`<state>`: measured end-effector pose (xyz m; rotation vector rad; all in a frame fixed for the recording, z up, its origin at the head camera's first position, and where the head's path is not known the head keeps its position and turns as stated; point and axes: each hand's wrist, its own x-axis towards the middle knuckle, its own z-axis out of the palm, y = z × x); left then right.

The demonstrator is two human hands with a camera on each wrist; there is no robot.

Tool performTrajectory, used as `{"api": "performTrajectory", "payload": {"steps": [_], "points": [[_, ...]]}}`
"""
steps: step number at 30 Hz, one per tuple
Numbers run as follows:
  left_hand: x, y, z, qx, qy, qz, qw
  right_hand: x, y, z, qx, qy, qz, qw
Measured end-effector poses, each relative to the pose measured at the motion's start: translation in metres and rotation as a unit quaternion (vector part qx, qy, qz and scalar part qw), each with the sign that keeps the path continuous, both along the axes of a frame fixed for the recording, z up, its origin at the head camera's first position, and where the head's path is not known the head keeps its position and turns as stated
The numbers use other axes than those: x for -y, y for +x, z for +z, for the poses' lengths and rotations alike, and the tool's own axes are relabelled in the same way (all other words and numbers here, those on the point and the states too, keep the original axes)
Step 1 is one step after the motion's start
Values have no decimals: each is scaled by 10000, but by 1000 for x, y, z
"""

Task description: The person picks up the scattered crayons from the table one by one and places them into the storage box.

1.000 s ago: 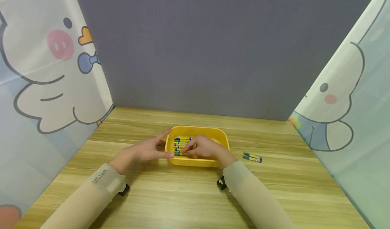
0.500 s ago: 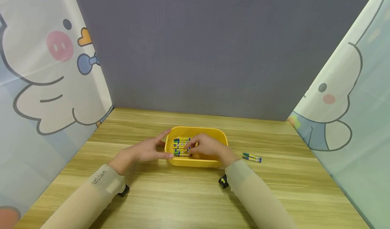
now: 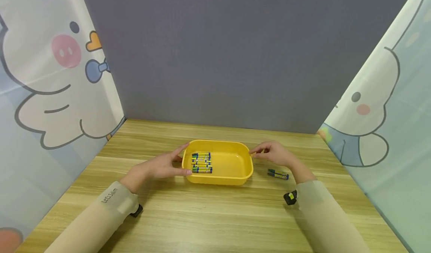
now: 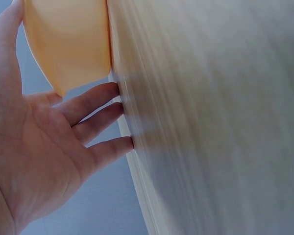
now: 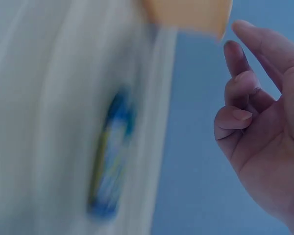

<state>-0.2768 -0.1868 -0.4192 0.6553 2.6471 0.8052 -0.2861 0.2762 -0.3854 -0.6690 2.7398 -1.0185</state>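
A yellow plastic tray (image 3: 232, 165) sits on the wooden table. Several crayons (image 3: 202, 167) in yellow-and-blue wrappers lie side by side at its left end. My left hand (image 3: 161, 164) spans that end, with thumb and index finger spread towards the two corners of the rim. In the left wrist view, the other fingers (image 4: 95, 100) reach down to the tabletop. My right hand (image 3: 274, 154) hovers right at the tray's right rim; it holds nothing, its lower fingers loosely curled in the right wrist view. Two more crayons (image 3: 278, 174) lie side by side on the table below it.
A plain dark grey panel (image 3: 215, 58) closes off the back of the table (image 3: 188, 215). Cartoon-printed sheets (image 3: 60, 95) stand along the left and right sides. A small black device (image 3: 290, 197) shows at the right wrist.
My right hand has let go of the crayon at the near side of the row, come out of the tray and moved right to its outer rim. The left hand has stayed put.
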Motion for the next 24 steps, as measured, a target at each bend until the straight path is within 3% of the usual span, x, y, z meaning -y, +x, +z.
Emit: {"api": "performTrajectory", "payload": {"steps": [9,24], "points": [[-1,1,1,33,-37,15,10000,-75,18,-20,501,581,-115,9970],[-1,3,1,50,5,32,10000,-113,27,-31,517,556,-114,9970]]}}
